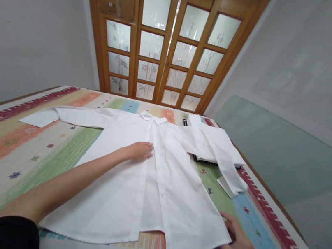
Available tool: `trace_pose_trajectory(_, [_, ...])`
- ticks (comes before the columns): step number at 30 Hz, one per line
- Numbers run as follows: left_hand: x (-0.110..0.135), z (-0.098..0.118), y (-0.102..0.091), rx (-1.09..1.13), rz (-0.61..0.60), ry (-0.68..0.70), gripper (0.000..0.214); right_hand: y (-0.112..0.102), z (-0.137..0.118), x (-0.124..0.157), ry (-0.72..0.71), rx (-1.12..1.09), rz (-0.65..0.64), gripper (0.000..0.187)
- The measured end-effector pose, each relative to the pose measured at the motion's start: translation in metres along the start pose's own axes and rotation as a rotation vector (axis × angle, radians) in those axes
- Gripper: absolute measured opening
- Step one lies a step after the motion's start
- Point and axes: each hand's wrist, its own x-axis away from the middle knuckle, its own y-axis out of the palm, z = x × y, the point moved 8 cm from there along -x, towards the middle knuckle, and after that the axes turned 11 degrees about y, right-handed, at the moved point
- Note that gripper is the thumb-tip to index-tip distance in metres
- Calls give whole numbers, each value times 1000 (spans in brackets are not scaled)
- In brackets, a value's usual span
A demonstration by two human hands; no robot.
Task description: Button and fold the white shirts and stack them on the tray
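Striped tablecloth [50, 165], wooden doors [166, 41] beyond — right fingers [231, 222] pinching white shirt [115, 192], left fingers [149, 150] laid loosely atop

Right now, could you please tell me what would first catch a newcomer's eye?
Probably the white shirt, spread mid-view across the striped cloth. The left hand rests on its front, and the right hand is at its lower right corner. Beyond stand wooden glass-paned doors.

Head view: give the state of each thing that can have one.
Shirt: spread out, front open
Left hand: resting on the shirt
Right hand: gripping the shirt's lower edge
Pile: folded, partly under a sleeve
Tablecloth: spread out
Doors: drawn together, perhaps not fully shut
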Motion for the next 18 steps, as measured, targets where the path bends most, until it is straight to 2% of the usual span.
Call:
trace_pose_trajectory(3, [6,-3,13,4,-66,-39,55,-5,2,3,24,-23,-37,40])
trace_pose_trajectory(9, [17,-1,17,23,17,-48,61,-15,1,8,31,-31,-48,41])
trace_pose_trajectory(15, [19,-2,21,75,17,-72,63,-16,16,5,4,33,-175,41])
trace_pose_trajectory(18, [20,-1,20,95,9,-76,65,-17,24,5,-11,60,-179,40])
